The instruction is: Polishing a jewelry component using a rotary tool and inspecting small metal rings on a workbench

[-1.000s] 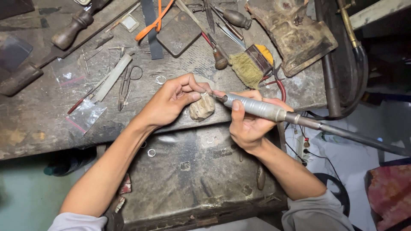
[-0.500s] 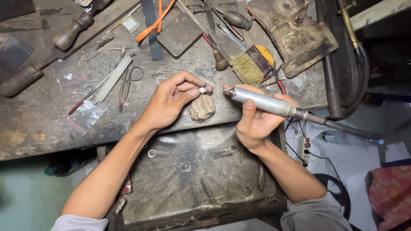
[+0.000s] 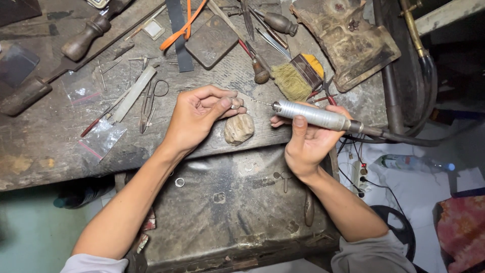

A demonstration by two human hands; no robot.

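Two hands working at the bench peg (image 3: 239,128): left hand (image 3: 194,119) is pinching a small ring (image 3: 234,102) between thumb and fingertips, right hand (image 3: 308,139) is gripping the rotary handpiece (image 3: 313,116), bur hovering just beside the ring; contact needs steadying.

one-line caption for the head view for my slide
Left hand pinches a small ring over a worn bench peg; right hand aims a metal rotary handpiece at it.

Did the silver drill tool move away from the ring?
Yes. The silver drill tool in the right hand has pulled back rightward from the small ring pinched by the left hand, judged against the worn wooden peg.
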